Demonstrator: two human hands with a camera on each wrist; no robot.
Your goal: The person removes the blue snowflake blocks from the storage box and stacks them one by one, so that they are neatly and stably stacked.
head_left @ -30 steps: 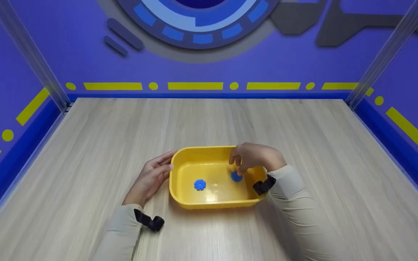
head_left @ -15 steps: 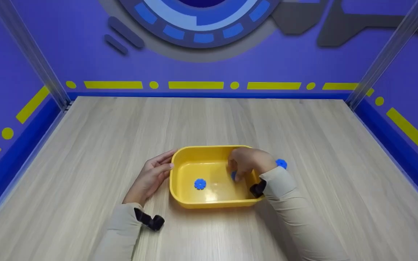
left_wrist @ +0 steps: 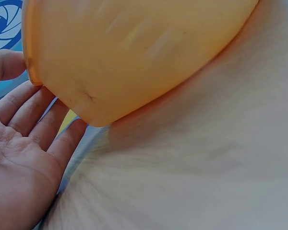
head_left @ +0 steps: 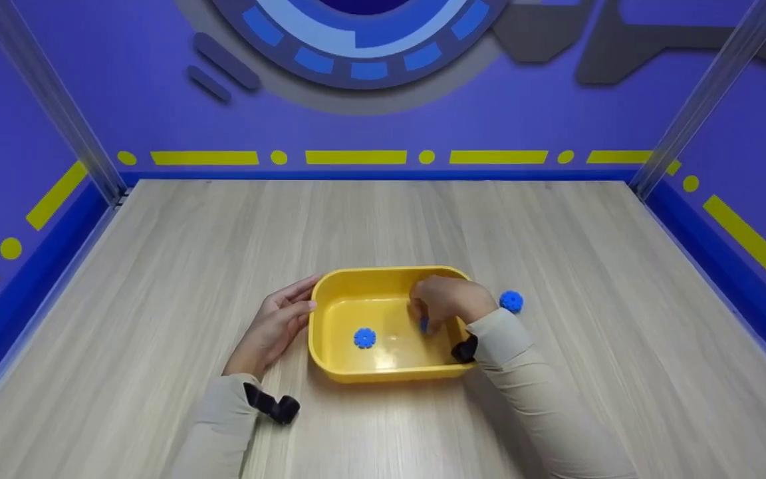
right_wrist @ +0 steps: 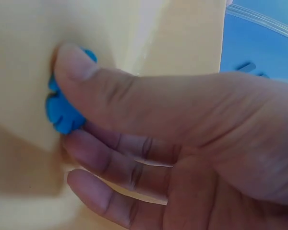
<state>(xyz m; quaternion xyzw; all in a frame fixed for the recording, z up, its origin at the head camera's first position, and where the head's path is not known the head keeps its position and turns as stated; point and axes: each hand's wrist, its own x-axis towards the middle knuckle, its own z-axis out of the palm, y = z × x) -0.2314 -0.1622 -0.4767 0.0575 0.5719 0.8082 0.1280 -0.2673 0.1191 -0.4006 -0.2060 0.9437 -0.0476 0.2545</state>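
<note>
A yellow plastic basin (head_left: pixel 383 377) stands on the table in the head view. The left hand (head_left: pixel 270 329) rests against its left end, fingers fairly straight on the outer wall and thumb tip at the rim; the left wrist view shows this hand (left_wrist: pixel 29 148) under the basin's edge. Inside the right half, the right hand (head_left: pixel 446 299) reaches down and pinches a blue notched disc (right_wrist: pixel 62 112) between thumb and fingers, close to the basin's floor. A second blue notched disc (head_left: pixel 365 338) lies flat on the floor in the left half.
Outside the basin's right end, a blue notched piece (head_left: pixel 511 301) lies on the wood-grain table (head_left: pixel 383 219). Blue printed panels (head_left: pixel 529 120) stand along the back and sides. Each wrist carries a small black camera (head_left: pixel 283 409).
The right hand has moved slightly left and lower, its fingers now gripping the blue notched disc, which is tipped up. The piece outside the basin has come into sight. The left hand keeps its place.
</note>
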